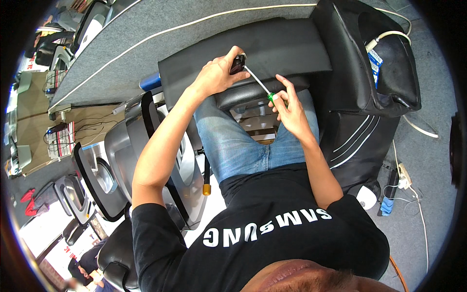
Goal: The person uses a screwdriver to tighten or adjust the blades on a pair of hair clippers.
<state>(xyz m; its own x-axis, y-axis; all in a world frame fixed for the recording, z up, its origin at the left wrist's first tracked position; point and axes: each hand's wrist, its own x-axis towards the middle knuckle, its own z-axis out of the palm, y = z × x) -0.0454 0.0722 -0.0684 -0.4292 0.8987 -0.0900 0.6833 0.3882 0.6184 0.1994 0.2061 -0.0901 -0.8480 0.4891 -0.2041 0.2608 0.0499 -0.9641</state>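
Note:
A small dark, glossy part [237, 65] is pinched in my left hand [214, 77], its fingers closed around the edge. Its exact kind is too small to make out. My right hand [291, 113] grips the green handle of a screwdriver [258, 80], index finger stretched forward. The metal shaft slants up and left, and its tip meets or nearly meets the dark part. Both hands are above my lap, in front of a black padded section [287, 44] of the machine.
On the right, a black padded seat section [340, 92] holds blue-and-white packets [375, 65] and a white cable plug [372, 45]. A power strip [404, 176] with cords lies on the grey carpet. To the left are a gold-tipped lever [206, 189] and grey-black machine parts [121, 146].

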